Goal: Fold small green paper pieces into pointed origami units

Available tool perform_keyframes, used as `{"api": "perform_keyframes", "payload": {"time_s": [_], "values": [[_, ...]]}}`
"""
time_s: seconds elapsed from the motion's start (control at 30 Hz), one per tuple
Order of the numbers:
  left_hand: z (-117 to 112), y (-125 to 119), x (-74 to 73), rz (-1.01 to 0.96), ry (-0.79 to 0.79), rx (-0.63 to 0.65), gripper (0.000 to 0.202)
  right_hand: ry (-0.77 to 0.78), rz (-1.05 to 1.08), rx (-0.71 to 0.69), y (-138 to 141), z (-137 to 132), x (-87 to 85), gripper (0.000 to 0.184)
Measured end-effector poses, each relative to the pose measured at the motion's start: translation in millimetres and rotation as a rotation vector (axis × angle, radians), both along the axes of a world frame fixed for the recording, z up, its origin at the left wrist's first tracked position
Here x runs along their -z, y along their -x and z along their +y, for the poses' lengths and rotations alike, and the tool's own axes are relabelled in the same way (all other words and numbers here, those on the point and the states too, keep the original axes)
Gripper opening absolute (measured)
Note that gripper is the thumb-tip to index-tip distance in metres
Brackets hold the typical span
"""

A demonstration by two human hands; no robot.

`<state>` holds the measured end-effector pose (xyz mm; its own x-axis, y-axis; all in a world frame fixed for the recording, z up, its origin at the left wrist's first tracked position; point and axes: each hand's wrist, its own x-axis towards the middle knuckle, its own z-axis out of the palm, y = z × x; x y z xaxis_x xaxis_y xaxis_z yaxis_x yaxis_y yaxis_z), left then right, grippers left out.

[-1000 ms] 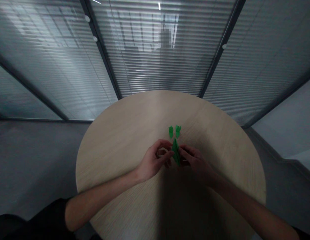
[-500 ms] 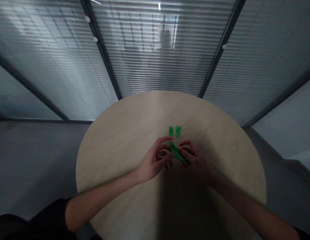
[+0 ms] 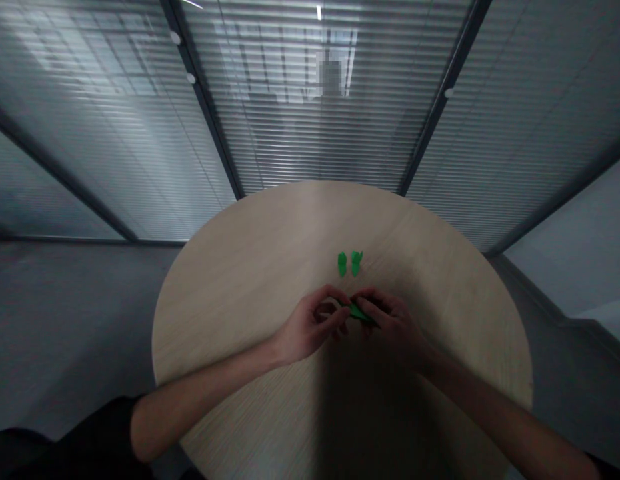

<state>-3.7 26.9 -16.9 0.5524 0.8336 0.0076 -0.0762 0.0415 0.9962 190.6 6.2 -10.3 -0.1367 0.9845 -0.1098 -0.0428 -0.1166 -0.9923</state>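
A folded green paper piece [image 3: 359,312] is pinched between both my hands just above the round wooden table [image 3: 240,280]. My left hand [image 3: 310,327] curls its fingers round the paper's left end. Over the right end, my right hand [image 3: 395,327] closes and hides most of it. Two small folded green paper pieces [image 3: 349,263] lie side by side on the table just beyond my fingers.
Glass walls with horizontal blinds and dark frames [image 3: 205,107] stand close behind the table's far edge. Grey floor [image 3: 65,320] lies to the left and right of the table.
The green paper has been turned from upright to lying low and nearly flat. Both hands have closed tighter over it, so less of it shows.
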Motion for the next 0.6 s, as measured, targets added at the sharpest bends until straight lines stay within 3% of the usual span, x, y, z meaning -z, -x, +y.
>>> {"api": "perform_keyframes", "payload": {"time_s": [0.6], "values": [[1.9,-0.8,-1.1,-0.052,0.005,-0.020,0.043,-0.046,0.018,-0.026,1.0,-1.4,0.7,0.029]]}}
